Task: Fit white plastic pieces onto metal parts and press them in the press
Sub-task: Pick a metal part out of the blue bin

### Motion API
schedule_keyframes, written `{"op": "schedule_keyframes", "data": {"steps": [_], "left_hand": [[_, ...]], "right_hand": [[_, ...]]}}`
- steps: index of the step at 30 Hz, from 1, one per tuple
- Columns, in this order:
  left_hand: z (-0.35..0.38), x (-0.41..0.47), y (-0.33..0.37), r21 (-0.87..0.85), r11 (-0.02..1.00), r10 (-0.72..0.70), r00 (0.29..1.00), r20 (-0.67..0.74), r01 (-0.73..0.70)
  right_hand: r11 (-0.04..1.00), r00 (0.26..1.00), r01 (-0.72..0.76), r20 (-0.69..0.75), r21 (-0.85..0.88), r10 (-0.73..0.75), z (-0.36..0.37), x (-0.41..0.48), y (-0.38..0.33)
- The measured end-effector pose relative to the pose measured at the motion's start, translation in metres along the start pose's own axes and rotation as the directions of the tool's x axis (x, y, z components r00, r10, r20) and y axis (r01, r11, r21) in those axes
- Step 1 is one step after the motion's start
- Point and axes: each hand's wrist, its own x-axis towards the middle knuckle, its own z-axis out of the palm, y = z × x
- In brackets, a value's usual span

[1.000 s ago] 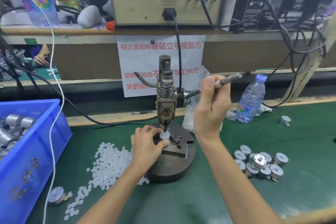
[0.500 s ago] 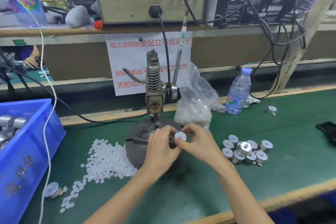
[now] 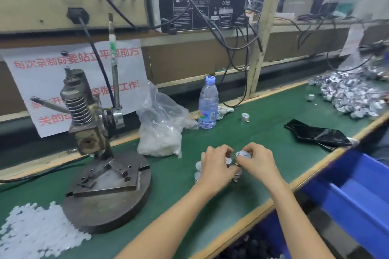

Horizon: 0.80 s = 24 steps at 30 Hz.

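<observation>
Head view: right grip (image 3: 260, 162) pinches one part (image 3: 243, 154); left grip (image 3: 216, 167) curls over the cluster (image 3: 199, 165), its hold unclear. One press (image 3: 109, 202), one bottle (image 3: 208, 105), one stray part (image 3: 244, 116) on the surface (image 3: 168, 185).

The table mat (image 3: 263, 132) is showing plain green with a tan edge. The plastic pieces (image 3: 31, 231) are lying white, and the press (image 3: 105, 206) is looking dark grey with a rusty brown block. The sign (image 3: 42, 73) is carrying red characters on white. The bin (image 3: 353, 200) is showing bright blue, the metal parts (image 3: 353, 96) are gleaming silver, the phone (image 3: 320, 134) is lying black, and the bottle (image 3: 208, 105) is wearing a blue cap and a multicoloured label.
</observation>
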Motion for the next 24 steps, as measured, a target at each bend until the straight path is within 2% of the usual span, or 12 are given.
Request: {"op": "schedule_keyframes", "data": {"steps": [6,12,17,21,24], "left_hand": [[0.008,0.006,-0.007,0.079,0.997,-0.008,1.0,-0.01,0.008],[-0.001,-0.002,-0.013,0.073,0.997,-0.009,1.0,-0.007,0.01],[-0.017,-0.009,-0.021,0.078,0.997,0.011,0.999,-0.049,-0.008],[-0.042,-0.017,-0.028,0.095,0.995,0.047,0.994,-0.103,-0.037],[-0.073,-0.028,-0.033,0.102,0.994,0.059,0.986,-0.154,-0.044]], "right_hand": [[0.998,0.999,-0.015,0.033,-0.053,0.016,0.009,0.007,0.023],[0.99,0.996,0.003,0.09,-0.138,0.01,0.011,0.004,0.028],[0.996,1.0,0.002,-0.003,-0.084,-0.002,0.012,0.0,0.02],[0.986,0.984,0.168,-0.062,0.001,-0.167,0.018,-0.007,-0.016],[0.942,0.943,0.328,-0.084,0.072,-0.322,0.024,-0.016,-0.059]]}}
